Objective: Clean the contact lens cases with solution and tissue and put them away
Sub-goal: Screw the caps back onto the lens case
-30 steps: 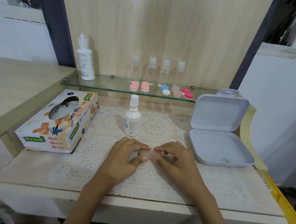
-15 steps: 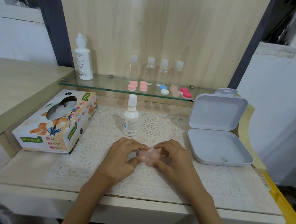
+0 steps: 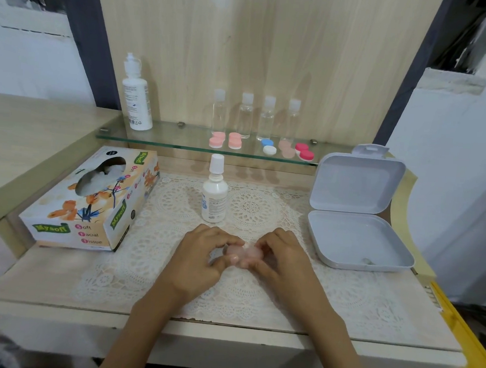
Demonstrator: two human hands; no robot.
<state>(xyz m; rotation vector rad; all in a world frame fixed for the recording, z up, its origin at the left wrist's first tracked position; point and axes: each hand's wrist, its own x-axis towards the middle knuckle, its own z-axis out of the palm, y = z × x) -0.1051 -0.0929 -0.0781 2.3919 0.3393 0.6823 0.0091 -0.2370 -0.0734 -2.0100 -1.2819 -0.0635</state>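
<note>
left hand (image 3: 199,255) + right hand (image 3: 281,258): both pinch pale pink lens case (image 3: 242,252) | held over lace mat (image 3: 152,235); likely for uncapping

Bare left grip (image 3: 199,258), bare right grip (image 3: 286,263), bare forearms (image 3: 146,320)

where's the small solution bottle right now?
Head view: the small solution bottle stands upright on the lace mat, centre, just beyond the left hand, with the tissue box to its left and the open white box to its right.
</note>
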